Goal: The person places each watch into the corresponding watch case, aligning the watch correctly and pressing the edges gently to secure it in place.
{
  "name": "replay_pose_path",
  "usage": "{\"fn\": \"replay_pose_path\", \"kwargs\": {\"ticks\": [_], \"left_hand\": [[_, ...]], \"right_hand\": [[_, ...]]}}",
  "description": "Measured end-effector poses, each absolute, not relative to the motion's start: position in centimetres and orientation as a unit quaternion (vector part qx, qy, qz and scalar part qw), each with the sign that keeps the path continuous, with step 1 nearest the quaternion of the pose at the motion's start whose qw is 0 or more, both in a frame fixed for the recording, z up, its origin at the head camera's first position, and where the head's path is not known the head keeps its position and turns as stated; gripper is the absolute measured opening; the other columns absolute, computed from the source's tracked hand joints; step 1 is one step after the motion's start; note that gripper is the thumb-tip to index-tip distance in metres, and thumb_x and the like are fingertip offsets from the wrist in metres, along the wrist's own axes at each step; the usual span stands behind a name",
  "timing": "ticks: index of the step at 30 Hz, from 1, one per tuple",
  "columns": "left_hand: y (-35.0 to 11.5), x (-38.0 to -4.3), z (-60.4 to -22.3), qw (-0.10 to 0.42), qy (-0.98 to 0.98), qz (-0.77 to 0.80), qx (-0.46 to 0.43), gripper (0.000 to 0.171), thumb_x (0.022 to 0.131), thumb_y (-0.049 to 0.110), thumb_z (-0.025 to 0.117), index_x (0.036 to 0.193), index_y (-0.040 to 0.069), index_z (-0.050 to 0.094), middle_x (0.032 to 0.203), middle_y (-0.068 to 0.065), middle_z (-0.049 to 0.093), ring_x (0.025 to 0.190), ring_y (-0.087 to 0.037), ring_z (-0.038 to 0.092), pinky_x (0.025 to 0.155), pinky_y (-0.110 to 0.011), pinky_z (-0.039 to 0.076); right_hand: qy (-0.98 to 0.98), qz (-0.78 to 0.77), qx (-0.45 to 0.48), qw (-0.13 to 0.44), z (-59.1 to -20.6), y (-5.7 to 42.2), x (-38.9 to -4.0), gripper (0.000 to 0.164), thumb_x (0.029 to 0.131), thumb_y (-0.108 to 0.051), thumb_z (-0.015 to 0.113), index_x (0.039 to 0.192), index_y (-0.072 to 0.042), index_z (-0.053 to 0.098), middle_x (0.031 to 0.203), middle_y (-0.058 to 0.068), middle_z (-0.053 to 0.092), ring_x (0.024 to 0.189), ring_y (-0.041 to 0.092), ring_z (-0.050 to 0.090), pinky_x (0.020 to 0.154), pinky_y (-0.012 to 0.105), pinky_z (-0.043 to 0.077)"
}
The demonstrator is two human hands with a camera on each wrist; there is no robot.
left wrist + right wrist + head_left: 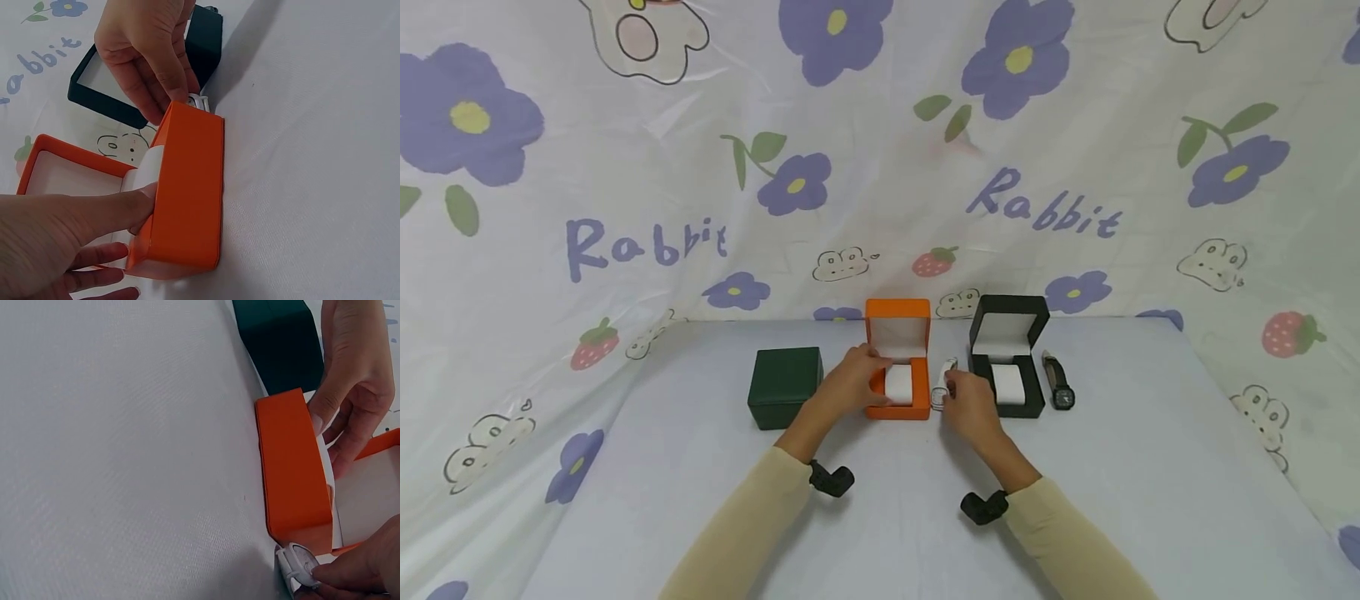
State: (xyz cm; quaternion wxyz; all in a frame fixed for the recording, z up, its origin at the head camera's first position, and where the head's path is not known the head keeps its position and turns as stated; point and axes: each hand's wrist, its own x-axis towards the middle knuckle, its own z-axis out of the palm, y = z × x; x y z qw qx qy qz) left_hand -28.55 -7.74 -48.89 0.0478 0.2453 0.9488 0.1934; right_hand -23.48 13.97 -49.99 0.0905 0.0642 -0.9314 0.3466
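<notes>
A small orange watch box (921, 412) stands with its lid up and a white cushion (898, 385) inside. My left hand (852, 382) reaches into it from the left, thumb (134, 206) and index finger about the cushion's left end; its other fingers spread by the box wall. To the right of the orange box my right hand (973, 406) pinches a white-strapped watch (297, 564) by its case between thumb and finger. The watch (199, 102) is close beside the box's right side, partly hidden by the box in the left wrist view.
A closed dark green box (786, 385) is on the left. At the right stands a black box (1036, 398) with its lid raised and a white cushion (1008, 384) inside. A dark-strapped watch (1060, 386) lies beside it. A patterned cloth (880, 183) hangs behind.
</notes>
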Motion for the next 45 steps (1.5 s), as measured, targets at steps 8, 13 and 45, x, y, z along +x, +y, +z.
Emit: {"fn": "replay_pose_path", "kwargs": {"ticks": [8,13,45], "left_hand": [[-7.3,-28.8,-48.6,0.053,0.949,0.183,0.251,0.067,0.078,0.032,0.090,0.136,0.007,0.065,0.126,-0.012,0.056,0.114,-0.026,0.049,0.097,-0.034,0.051],[-7.2,-28.7,-48.3,0.062,0.950,0.180,0.248,0.068,0.077,0.031,0.091,0.135,0.006,0.066,0.126,-0.012,0.055,0.114,-0.027,0.048,0.094,-0.034,0.052],[-6.6,-29.6,-47.8,0.100,0.959,0.121,0.234,0.074,0.077,0.037,0.091,0.139,0.007,0.063,0.132,-0.012,0.050,0.119,-0.027,0.042,0.100,-0.035,0.051]], "right_hand": [[-0.926,0.365,0.050,0.083,-50.4,14.1,-23.7,0.033,0.087,0.009,0.066,0.120,0.012,0.067,0.098,0.023,0.073,0.083,0.028,0.066,0.073,0.043,0.060],[-0.919,0.381,0.049,0.084,-50.6,14.3,-24.0,0.033,0.086,0.010,0.068,0.119,0.012,0.067,0.095,0.022,0.073,0.080,0.027,0.067,0.070,0.040,0.061],[-0.797,0.600,-0.055,0.030,-45.4,15.7,-22.7,0.055,0.098,-0.010,0.064,0.151,-0.011,0.047,0.107,0.013,0.073,0.086,0.016,0.066,0.073,0.022,0.055]]}}
